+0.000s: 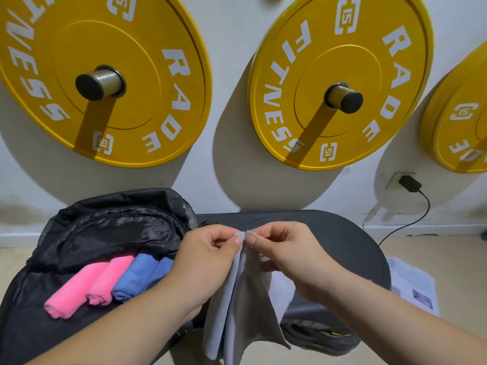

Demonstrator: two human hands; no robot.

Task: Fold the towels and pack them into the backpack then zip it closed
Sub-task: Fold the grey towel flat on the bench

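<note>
pinching together the top corners of the grey towel [237,299] with left grip [208,248] and right grip [287,251], both grasping cloth, above the surface [329,233], just right of the open backpack [105,227] holding rolled pink towels [79,288] and blue towels [139,275]. best to match corners exactly, keep edges level, smooth before rolling. readable on the yellow plates [105,75] behind: "rade fitness", "15".
</note>
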